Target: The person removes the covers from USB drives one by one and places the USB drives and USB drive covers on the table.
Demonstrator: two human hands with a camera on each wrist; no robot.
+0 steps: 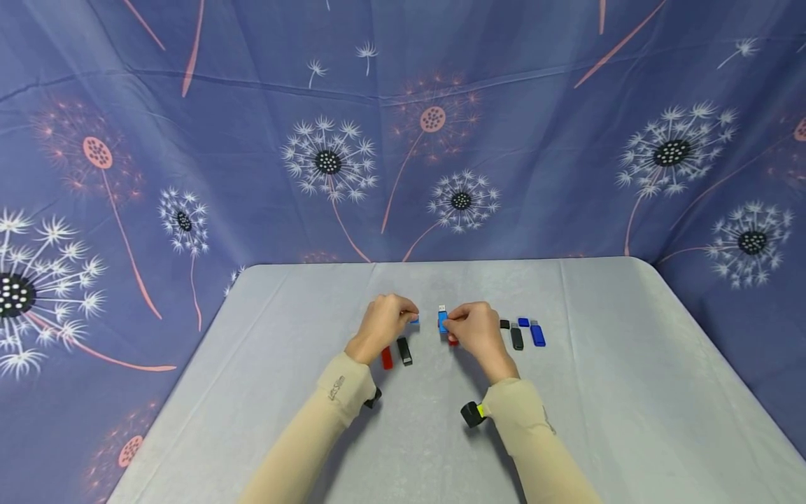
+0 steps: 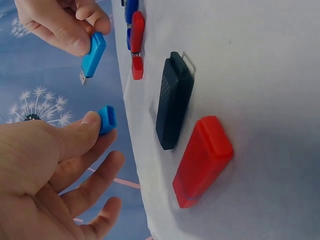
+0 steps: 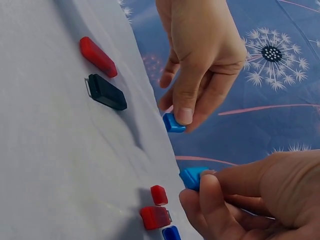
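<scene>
Between thumb and index finger, my left hand (image 1: 381,325) pinches a small light-blue USB stick cap (image 2: 108,120), its hollow end showing in the left wrist view. My right hand (image 1: 478,332) grips a light-blue USB stick (image 2: 93,55) by its body, the metal plug bare. Cap and stick are held apart, with a gap between the two hands. Below the left hand lie a capped-looking red USB stick (image 2: 202,162) and a black USB stick (image 2: 175,100) with a loop at one end. Near the right hand lie another red USB stick (image 3: 155,218) and a red cap (image 3: 159,195).
Right of the right hand, a black USB stick (image 1: 517,338) and a dark-blue USB stick (image 1: 538,334) lie with a black cap (image 1: 504,324) and a dark-blue cap (image 1: 523,322) by their plugs. A pale cloth covers the table (image 1: 283,329); a dandelion-print curtain (image 1: 541,161) hangs behind.
</scene>
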